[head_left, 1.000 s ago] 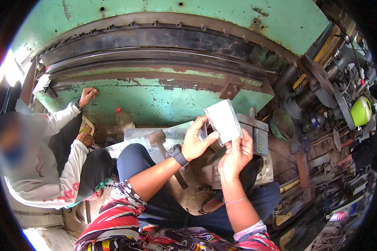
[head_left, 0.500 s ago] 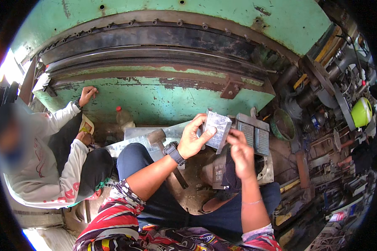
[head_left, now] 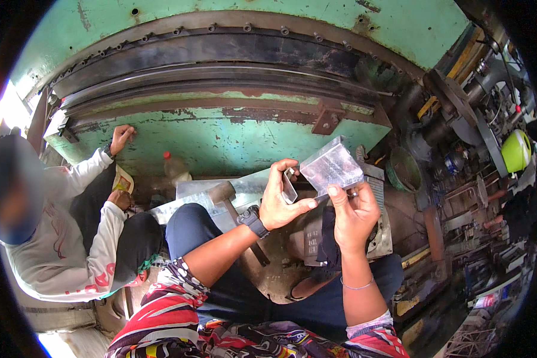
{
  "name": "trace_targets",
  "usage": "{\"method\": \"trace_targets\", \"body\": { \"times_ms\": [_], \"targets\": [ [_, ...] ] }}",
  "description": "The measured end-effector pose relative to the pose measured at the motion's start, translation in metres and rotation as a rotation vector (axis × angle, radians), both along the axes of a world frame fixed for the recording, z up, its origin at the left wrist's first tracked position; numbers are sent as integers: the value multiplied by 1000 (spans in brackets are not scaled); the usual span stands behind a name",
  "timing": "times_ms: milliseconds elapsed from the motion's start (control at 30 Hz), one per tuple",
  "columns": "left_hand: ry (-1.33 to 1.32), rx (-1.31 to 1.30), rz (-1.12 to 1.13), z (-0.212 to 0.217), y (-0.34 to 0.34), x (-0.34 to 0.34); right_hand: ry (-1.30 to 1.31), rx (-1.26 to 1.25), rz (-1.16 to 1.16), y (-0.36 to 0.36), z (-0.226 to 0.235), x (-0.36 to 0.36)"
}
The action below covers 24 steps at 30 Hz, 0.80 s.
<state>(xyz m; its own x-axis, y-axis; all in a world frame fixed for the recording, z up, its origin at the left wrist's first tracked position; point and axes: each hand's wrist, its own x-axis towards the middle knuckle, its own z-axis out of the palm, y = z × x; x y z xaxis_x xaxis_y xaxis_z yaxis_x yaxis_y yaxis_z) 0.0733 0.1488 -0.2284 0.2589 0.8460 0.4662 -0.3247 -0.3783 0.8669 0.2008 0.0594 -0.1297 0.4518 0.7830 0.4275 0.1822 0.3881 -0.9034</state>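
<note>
My right hand (head_left: 355,218) pinches a shiny bent sheet-metal piece (head_left: 334,164) by its lower right edge, thumb on the near side. The piece is tilted, with its broad face up and folded flanges at its sides. Just left of it, my left hand (head_left: 275,200) curls around a smaller bent metal piece (head_left: 289,188), a narrow channel with an open end. The left thumb points toward the sheet-metal piece; whether it touches the edge is hard to tell. Both pieces are held above my lap, in front of the green machine.
A large green bending press (head_left: 221,134) spans the front. A hammer (head_left: 222,192) rests by my left knee on metal sheets (head_left: 253,185). Stacked metal parts (head_left: 374,179) and a green bowl (head_left: 403,169) stand at right. A co-worker (head_left: 65,221) sits at left near a red-capped bottle (head_left: 174,167).
The larger sheet-metal piece has gone from my left hand to my right and is turned and tilted. The smaller channel now shows in my left hand. The co-worker has barely moved.
</note>
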Motion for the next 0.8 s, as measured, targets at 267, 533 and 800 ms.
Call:
{"method": "trace_targets", "body": {
  "times_ms": [267,533,800],
  "targets": [
    [99,168,152,-14,-7,10,-163,7,-7,-3,1,-9],
    [102,195,152,-18,-2,13,-242,10,0,1,-6,-12],
    [150,294,170,-29,2,13,-555,131,-24,1,-5,-19]
  ]
}}
